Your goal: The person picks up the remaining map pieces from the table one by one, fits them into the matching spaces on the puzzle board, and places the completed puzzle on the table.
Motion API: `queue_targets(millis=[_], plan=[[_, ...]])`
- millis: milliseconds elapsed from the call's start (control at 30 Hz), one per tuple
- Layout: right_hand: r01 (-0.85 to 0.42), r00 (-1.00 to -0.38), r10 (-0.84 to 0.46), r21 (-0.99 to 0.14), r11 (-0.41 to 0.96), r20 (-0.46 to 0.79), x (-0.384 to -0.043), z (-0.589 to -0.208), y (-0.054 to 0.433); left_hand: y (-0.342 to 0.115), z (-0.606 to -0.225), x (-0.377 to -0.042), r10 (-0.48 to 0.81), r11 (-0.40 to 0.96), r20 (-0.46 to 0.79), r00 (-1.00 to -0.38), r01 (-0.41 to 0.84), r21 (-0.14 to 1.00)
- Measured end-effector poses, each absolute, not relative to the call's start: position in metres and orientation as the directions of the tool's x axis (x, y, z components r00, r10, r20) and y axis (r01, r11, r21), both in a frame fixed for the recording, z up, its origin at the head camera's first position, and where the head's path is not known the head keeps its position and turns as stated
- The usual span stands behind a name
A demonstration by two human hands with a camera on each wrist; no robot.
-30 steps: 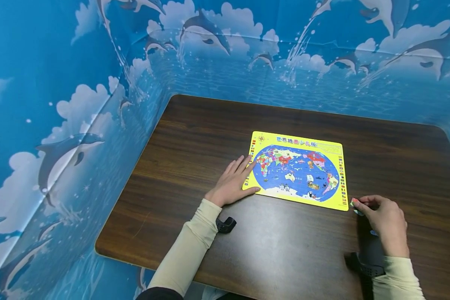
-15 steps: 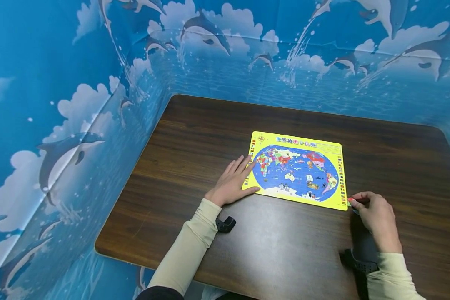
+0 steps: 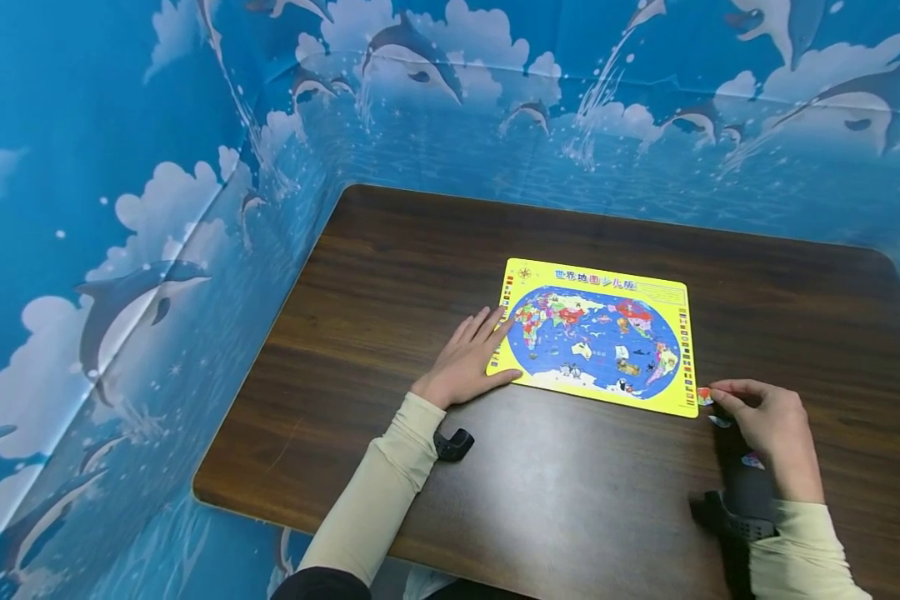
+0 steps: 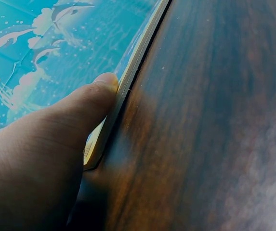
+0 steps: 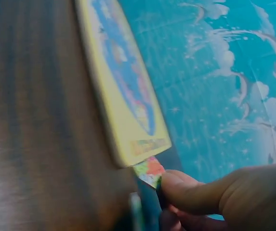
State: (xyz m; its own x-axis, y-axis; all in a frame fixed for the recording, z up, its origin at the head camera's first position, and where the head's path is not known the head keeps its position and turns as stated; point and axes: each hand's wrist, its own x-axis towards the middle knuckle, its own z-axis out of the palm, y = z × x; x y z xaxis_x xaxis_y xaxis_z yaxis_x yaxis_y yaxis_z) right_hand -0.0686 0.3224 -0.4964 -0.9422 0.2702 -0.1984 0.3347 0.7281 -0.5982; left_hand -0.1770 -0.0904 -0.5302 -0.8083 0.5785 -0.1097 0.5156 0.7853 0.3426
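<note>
A yellow world map puzzle board lies flat on the dark wooden table, its blue oval map filled with coloured lands. My left hand rests with fingers spread over the board's left edge. In the left wrist view the thumb lies along the board's near edge. Just off the lower right corner, my right hand pinches a small red and green puzzle piece between thumb and fingers. That puzzle piece overlaps the end of the board in the right wrist view, which is blurred.
A second small piece lies below the right fingertips, and another piece is beside the right wrist. A blue cloth printed with dolphins hangs around the table at the back and left.
My right hand slid left to the board's corner with the puzzle piece, then drew back right a little, showing more of the piece. The left hand stays in place.
</note>
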Motion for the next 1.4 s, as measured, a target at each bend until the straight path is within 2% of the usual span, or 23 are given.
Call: queue_targets(millis=[300, 533, 833, 1067, 1400], plan=[[0.272, -0.961, 0.139, -0.734, 0.622, -0.239, -0.100, -0.466, 0.312, -0.092, -0.527, -0.183, 0.582, 0.784, -0.093, -0.808, 0.527, 0.327], [0.236, -0.958, 0.011, -0.771, 0.591, -0.285, -0.141, -0.452, 0.262, -0.094, -0.528, -0.183, 0.582, 0.786, -0.101, -0.807, 0.526, 0.324], [0.226, -0.942, -0.115, -0.851, 0.474, -0.314, -0.179, -0.463, 0.185, -0.097, -0.529, -0.181, 0.576, 0.791, -0.112, -0.810, 0.517, 0.328], [0.216, -0.937, -0.141, -0.845, 0.489, -0.321, -0.197, -0.471, 0.148, -0.097, -0.529, -0.180, 0.593, 0.776, -0.104, -0.798, 0.532, 0.339], [0.253, -0.924, -0.118, -0.811, 0.528, -0.365, -0.204, -0.473, 0.132, -0.095, -0.527, -0.178, 0.596, 0.777, -0.104, -0.796, 0.539, 0.325]])
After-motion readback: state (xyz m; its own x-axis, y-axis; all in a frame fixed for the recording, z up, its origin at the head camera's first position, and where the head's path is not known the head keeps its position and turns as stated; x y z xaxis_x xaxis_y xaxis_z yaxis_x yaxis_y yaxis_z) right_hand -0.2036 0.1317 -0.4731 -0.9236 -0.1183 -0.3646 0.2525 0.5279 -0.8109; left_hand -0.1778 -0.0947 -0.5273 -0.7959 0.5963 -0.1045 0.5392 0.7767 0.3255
